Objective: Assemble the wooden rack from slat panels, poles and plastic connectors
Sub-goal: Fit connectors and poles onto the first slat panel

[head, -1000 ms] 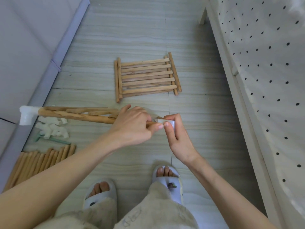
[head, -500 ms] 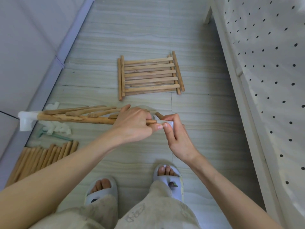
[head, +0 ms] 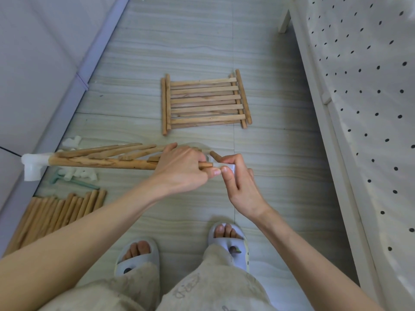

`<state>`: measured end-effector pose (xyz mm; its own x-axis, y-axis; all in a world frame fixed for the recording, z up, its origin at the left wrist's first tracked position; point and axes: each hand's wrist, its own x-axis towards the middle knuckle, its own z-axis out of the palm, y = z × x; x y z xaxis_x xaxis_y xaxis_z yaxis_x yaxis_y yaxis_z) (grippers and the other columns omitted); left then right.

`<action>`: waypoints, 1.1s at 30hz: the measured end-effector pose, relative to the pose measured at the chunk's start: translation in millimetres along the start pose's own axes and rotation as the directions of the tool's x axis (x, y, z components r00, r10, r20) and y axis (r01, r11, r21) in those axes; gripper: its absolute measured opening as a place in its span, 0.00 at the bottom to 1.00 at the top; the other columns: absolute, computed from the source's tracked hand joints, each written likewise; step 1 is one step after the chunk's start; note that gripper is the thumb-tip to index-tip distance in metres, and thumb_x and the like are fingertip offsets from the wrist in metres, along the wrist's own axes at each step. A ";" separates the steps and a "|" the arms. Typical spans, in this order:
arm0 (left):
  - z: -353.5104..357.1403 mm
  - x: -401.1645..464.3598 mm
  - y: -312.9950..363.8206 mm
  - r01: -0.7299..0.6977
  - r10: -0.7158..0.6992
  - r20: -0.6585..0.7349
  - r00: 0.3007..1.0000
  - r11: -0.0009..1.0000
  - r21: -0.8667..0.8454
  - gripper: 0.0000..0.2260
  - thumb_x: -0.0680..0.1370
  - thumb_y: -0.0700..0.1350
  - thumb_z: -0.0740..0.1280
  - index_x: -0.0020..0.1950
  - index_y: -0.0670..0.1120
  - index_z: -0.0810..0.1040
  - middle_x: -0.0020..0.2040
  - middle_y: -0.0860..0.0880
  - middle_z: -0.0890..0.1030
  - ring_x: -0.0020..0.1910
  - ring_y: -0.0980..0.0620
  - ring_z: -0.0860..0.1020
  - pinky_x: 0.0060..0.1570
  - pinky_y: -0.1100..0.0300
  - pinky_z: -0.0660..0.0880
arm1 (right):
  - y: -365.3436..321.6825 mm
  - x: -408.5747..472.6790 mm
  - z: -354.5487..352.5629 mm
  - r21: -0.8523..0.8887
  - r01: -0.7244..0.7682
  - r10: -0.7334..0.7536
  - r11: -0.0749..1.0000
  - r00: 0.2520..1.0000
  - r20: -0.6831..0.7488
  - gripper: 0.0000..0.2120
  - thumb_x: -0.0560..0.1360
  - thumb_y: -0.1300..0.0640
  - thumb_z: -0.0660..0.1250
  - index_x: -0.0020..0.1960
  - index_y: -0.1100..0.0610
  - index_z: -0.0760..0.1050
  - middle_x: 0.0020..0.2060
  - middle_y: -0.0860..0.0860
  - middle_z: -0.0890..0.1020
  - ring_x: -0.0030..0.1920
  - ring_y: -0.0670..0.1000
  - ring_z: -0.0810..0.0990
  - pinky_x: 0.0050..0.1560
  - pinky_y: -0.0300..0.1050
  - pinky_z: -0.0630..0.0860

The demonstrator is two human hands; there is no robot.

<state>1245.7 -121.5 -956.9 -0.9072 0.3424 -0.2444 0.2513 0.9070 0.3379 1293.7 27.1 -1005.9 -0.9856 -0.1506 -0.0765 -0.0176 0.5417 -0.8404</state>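
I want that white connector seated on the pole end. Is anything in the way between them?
Nothing visible blocks it. The right hand pinches the white connector right at the tip of the pole, which the left hand grips. Fingertips of both hands crowd the joint, so the actual seating is hidden.

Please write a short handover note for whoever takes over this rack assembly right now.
Left hand grips the slat panel by its pole end; right hand pinches a white connector at that end.
Done: a connector caps the pole's far end.
Waiting on the floor: stacked slat panels, loose poles, spare connectors.
Left: seat this connector, then join poles and remaining panels.
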 end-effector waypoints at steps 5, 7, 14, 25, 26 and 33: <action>-0.7 -0.5 -1.7 -0.031 0.031 -0.004 1.000 0.999 0.005 0.18 0.77 0.61 0.59 0.39 0.49 0.76 0.42 0.52 0.78 0.48 0.51 0.73 0.65 0.53 0.59 | 2.1 3.0 0.7 0.035 0.010 -0.010 0.999 1.000 -0.011 0.15 0.77 0.42 0.49 0.53 0.51 0.65 0.43 0.37 0.69 0.44 0.33 0.68 0.52 0.45 0.63; -5.5 1.9 -0.8 -0.086 0.087 -0.019 0.996 0.996 0.039 0.19 0.77 0.62 0.57 0.40 0.48 0.75 0.42 0.51 0.76 0.49 0.50 0.71 0.57 0.55 0.64 | 1.4 7.1 -2.9 0.078 0.002 0.001 0.997 0.999 -0.049 0.11 0.75 0.38 0.50 0.49 0.42 0.64 0.38 0.37 0.70 0.42 0.43 0.69 0.50 0.47 0.67; -59.3 30.4 9.0 -0.327 0.320 -0.178 0.931 0.945 -0.012 0.09 0.76 0.49 0.67 0.41 0.48 0.70 0.42 0.53 0.68 0.49 0.51 0.72 0.47 0.60 0.65 | -60.6 50.1 -57.2 0.326 0.055 0.021 0.944 0.974 -0.225 0.06 0.81 0.53 0.55 0.47 0.53 0.66 0.37 0.45 0.71 0.37 0.38 0.71 0.43 0.30 0.69; -98.4 12.9 7.3 -0.215 -0.292 -0.284 0.913 0.247 -0.945 0.06 0.77 0.39 0.66 0.41 0.40 0.79 0.37 0.48 0.82 0.41 0.54 0.79 0.51 0.61 0.73 | -125.3 72.2 -82.3 -0.587 0.318 -0.615 0.744 0.671 -0.415 0.14 0.76 0.57 0.61 0.59 0.62 0.74 0.55 0.58 0.76 0.55 0.56 0.72 0.56 0.52 0.70; -101.7 9.2 10.6 -0.212 -0.306 -0.250 0.919 0.152 -0.965 0.07 0.77 0.37 0.64 0.39 0.41 0.78 0.36 0.49 0.82 0.41 0.54 0.79 0.54 0.59 0.74 | -120.9 62.9 -71.9 -0.586 0.307 -0.604 0.750 0.679 -0.417 0.12 0.75 0.57 0.61 0.55 0.62 0.76 0.52 0.57 0.76 0.52 0.56 0.73 0.52 0.53 0.71; -152.4 -24.8 38.5 -0.341 -0.145 -0.336 0.931 -0.014 -0.940 0.19 0.77 0.33 0.63 0.27 0.48 0.74 0.29 0.55 0.74 0.38 0.58 0.77 0.45 0.68 0.74 | -141.7 35.5 -35.2 -0.575 0.204 -0.475 0.793 0.798 -0.371 0.25 0.71 0.36 0.60 0.52 0.57 0.76 0.53 0.54 0.76 0.54 0.56 0.72 0.54 0.53 0.70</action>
<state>1226.4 -132.4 -799.4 -0.9941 0.1050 0.0287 -0.0111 -0.3596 0.9331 1255.2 -25.8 -870.7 -0.8405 -0.0702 0.5372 -0.3117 0.8737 -0.3734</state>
